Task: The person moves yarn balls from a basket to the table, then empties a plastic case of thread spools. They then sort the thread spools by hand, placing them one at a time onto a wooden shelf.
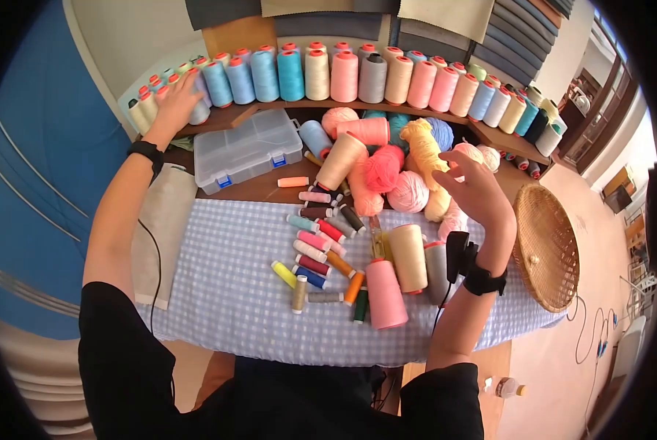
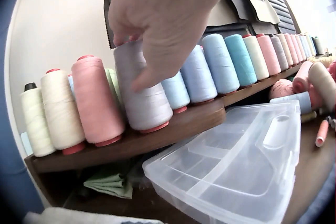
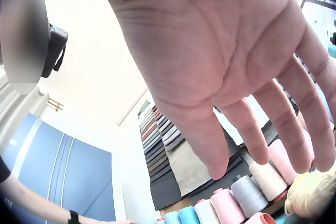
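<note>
At the left end of the shelf, my left hand (image 1: pixel 176 106) reaches over a row of thread cones. Its thumb and fingers grip the upper part of a pale lavender-grey thread cone (image 2: pixel 144 100), whose red base rests at the shelf surface in the left wrist view. Beside it stand a pink cone (image 2: pixel 97 100) and a light blue cone (image 2: pixel 176 90). My right hand (image 1: pixel 479 187) is raised near the yarn pile with nothing in it, its fingers loosely extended and palm showing in the right wrist view. Close to it are a yellow yarn skein (image 1: pixel 420 147) and a pink yarn ball (image 1: pixel 408 192).
A clear plastic case (image 1: pixel 248 150) lies below the shelf (image 2: pixel 199 124). Several small thread spools (image 1: pixel 312 265) and a fallen-over pink cone (image 1: pixel 385 293) lie on the checked cloth (image 1: pixel 226 293). At the right, a wicker basket (image 1: pixel 545 249) leans by the table edge.
</note>
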{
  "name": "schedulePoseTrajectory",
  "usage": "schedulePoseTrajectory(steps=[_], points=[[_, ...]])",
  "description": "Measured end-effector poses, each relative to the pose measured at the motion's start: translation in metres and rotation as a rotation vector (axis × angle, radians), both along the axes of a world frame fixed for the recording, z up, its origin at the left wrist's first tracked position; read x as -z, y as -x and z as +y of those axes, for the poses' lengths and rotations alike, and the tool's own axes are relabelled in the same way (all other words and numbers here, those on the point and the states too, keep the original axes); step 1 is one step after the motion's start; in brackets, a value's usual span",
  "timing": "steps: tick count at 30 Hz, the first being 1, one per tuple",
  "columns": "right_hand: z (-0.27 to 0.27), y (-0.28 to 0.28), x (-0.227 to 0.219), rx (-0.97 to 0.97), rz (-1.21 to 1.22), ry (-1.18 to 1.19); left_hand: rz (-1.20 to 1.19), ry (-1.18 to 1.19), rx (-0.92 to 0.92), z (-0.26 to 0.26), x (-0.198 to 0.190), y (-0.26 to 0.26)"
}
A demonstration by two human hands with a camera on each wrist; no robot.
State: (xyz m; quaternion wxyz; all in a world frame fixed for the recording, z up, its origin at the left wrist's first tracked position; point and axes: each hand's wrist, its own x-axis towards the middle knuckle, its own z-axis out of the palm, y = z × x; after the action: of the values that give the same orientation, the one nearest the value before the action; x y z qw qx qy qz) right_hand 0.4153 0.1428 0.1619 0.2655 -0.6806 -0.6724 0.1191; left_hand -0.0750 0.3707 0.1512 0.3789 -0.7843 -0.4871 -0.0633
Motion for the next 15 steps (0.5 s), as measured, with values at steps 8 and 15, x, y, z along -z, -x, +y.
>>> schedulePoseTrajectory(steps=[8,15], points=[[-0.001,-0.009,0.002,-0.026,0.026,-0.007,0.009,-0.010,-0.030,0.003,0.004,-0.001],[-0.003,-0.006,-0.001,0.011,0.041,-0.034,-0.165,-0.018,0.202,-0.040,0.006,-0.078]])
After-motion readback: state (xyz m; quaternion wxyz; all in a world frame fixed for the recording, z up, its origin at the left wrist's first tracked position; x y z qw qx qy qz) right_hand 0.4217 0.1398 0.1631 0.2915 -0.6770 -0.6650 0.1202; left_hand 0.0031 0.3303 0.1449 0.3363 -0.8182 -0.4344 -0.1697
